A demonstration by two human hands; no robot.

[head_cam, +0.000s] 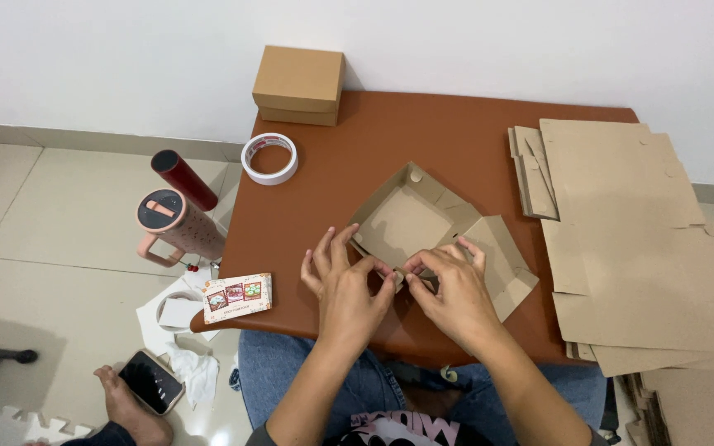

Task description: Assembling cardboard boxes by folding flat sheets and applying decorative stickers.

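A half-folded brown cardboard box [411, 216] lies open on the brown table [423, 132], with its lid flap [502, 264] spread to the right. My left hand [342, 285] pinches the box's near corner with thumb and fingers. My right hand [449, 289] meets it from the right, its fingers pressing the same near wall and corner flap. Both hands touch at the corner, so the fold itself is mostly hidden.
A finished closed cardboard box [299, 83] stands at the table's far left, with a tape roll [270, 158] in front of it. Flat cardboard blanks [630, 239] are stacked at right. A small printed card box [237, 296] lies at the left edge. A pink tumbler [178, 223], red bottle [183, 178] and phone [151, 381] are on the floor.
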